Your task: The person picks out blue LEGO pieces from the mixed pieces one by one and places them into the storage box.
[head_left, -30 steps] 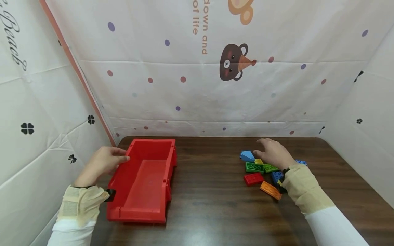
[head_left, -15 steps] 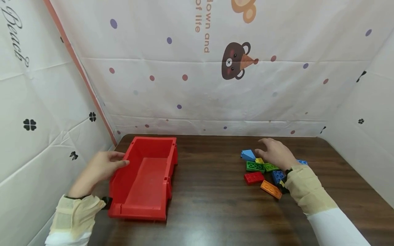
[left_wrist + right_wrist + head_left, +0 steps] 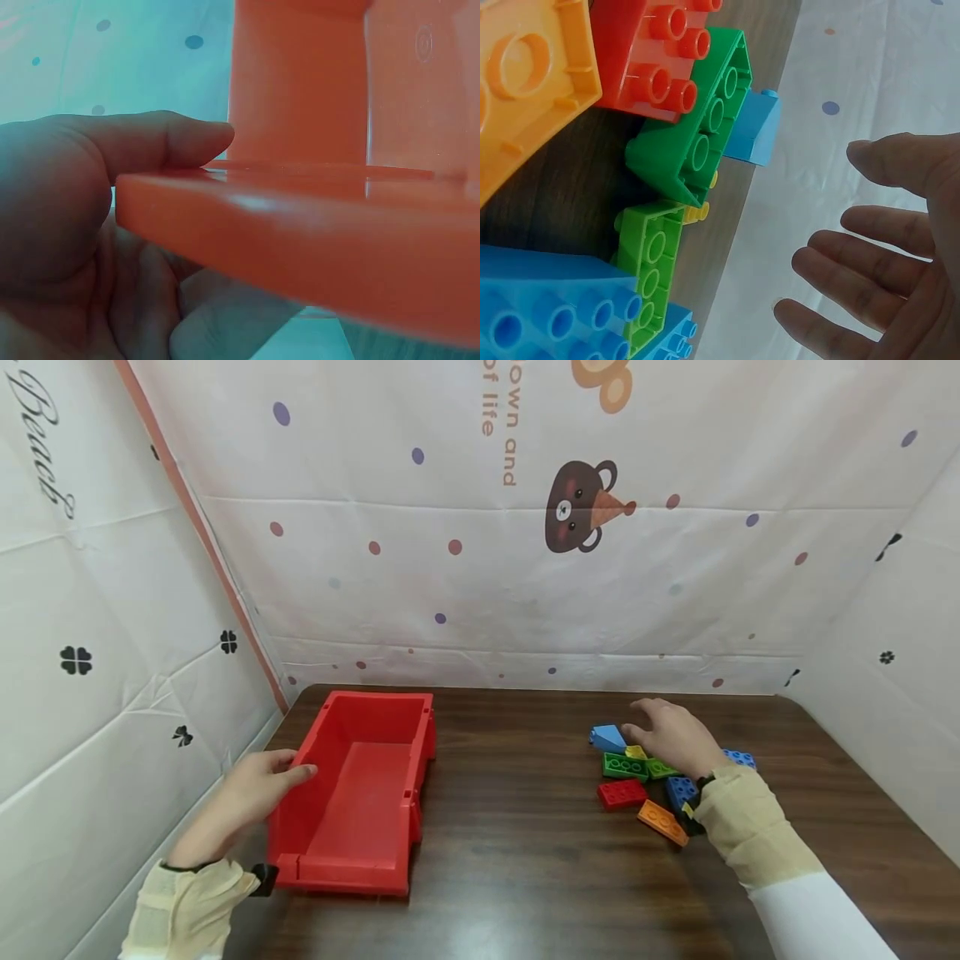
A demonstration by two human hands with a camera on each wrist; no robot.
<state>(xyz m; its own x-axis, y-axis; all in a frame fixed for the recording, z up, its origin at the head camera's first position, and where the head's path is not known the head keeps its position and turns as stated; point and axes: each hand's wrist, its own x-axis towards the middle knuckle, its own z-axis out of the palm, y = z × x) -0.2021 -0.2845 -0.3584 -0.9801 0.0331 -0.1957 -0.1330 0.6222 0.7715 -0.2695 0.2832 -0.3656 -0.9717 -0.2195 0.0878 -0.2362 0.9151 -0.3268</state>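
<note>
On the left stands a red storage bin, with nothing inside. My left hand grips its left wall; in the left wrist view the thumb lies over the rim and the fingers are below it. My right hand hovers over toy building blocks, fingers spread, holding nothing. Around it lie a light blue sloped block, a dark green block, a lime green block, a red block, an orange block and blue blocks. A yellow block is mostly hidden.
The brown wooden table carries the bin and the blocks. A white printed cloth rises behind it and on both sides, close to the table's edges.
My left hand has moved a little along the bin's left wall toward me. The right hand stays over the blocks. The whole head view has shifted slightly.
</note>
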